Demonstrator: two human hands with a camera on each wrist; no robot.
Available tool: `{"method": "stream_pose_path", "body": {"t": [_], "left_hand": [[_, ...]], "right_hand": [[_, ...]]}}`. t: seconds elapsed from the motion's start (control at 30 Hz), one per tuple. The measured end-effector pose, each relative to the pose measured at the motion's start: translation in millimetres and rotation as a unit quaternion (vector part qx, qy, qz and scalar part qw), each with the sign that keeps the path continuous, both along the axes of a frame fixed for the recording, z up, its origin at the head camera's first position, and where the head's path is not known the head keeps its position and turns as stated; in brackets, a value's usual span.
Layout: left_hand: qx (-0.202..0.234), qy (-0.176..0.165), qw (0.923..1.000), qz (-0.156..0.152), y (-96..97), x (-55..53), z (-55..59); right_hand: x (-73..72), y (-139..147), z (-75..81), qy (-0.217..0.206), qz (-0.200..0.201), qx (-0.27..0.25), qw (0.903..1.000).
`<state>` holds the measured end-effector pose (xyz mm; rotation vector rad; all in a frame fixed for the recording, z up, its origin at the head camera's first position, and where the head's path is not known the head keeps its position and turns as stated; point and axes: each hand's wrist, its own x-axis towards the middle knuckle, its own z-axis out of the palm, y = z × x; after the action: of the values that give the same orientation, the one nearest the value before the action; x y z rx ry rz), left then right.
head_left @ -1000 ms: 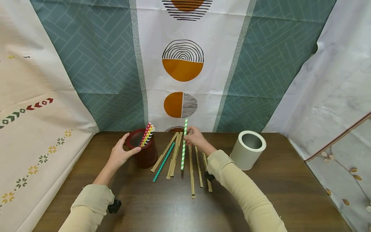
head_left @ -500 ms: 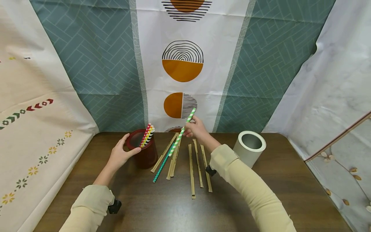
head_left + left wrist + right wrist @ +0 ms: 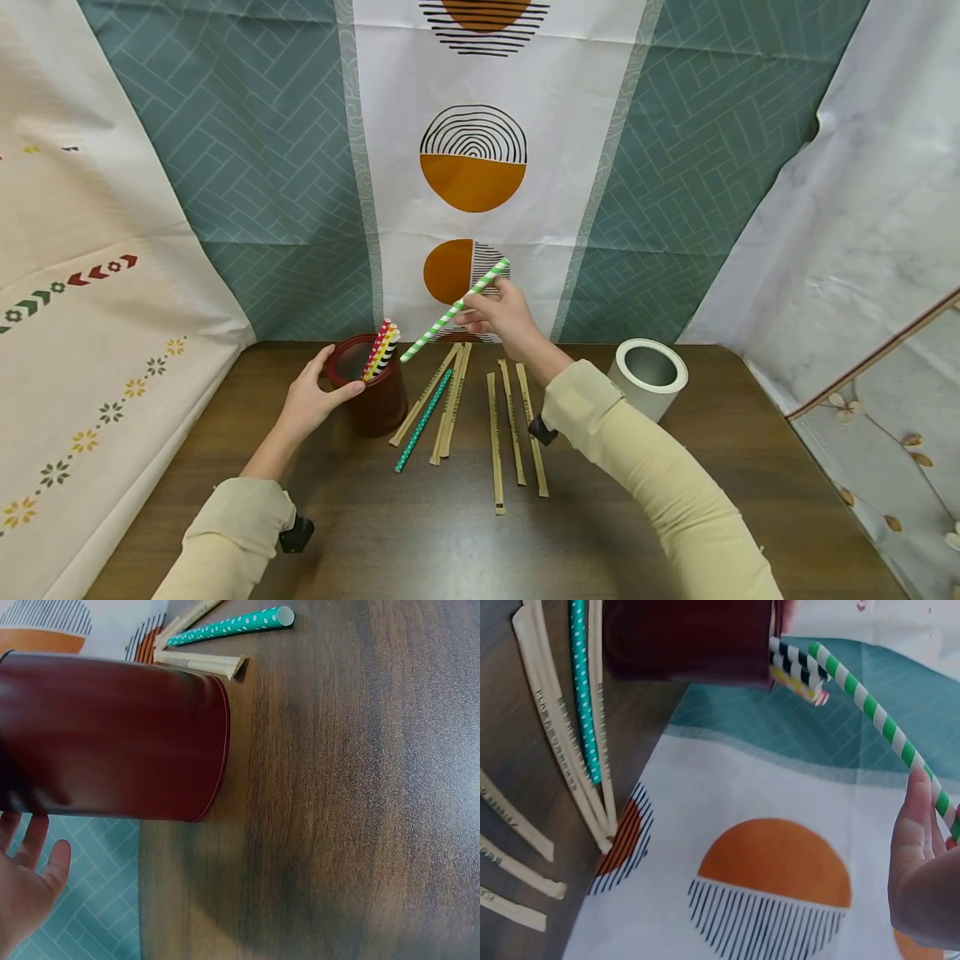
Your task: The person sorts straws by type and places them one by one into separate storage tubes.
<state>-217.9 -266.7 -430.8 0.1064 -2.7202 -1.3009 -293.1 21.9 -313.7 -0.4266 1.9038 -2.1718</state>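
Several patterned straws (image 3: 383, 350) already stand in the dark red canister (image 3: 377, 408), left of centre in the head view; one dotted teal straw (image 3: 423, 422) and some paper-wrapped straws (image 3: 497, 442) lie on the surface (image 3: 420, 542). Work judged partway: green-striped straw (image 3: 438, 326) lifted, outside the canister; teal one untouched. Green straw is mid-frame, in the air; long axis diagonal, free end pointing lower left toward the canister mouth, other end upper right. Right hand (image 3: 506, 319) pinches its upper half; left hand (image 3: 306, 398) spans the canister rim, thumb and fingers spread.
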Motion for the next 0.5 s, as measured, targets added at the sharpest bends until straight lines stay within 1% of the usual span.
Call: {"method": "stream_pose_path", "body": {"t": [0.13,0.27,0.5], "left_hand": [[0.000,0.001,1.0000,0.000,-0.4,-0.1,-0.3],[0.001,-0.001,1.0000,-0.001,-0.4,0.0,-0.2],[0.001,-0.004,1.0000,-0.004,0.5,1.0,2.1]], "right_hand": [[3.2,-8.9,3.0,0.008,0.007,-0.013,0.9999],[4.5,-19.5,-0.3,0.011,0.003,-0.015,0.9998],[8.8,-38.5,-6.5,0.005,-0.009,0.010,0.9999]]}}
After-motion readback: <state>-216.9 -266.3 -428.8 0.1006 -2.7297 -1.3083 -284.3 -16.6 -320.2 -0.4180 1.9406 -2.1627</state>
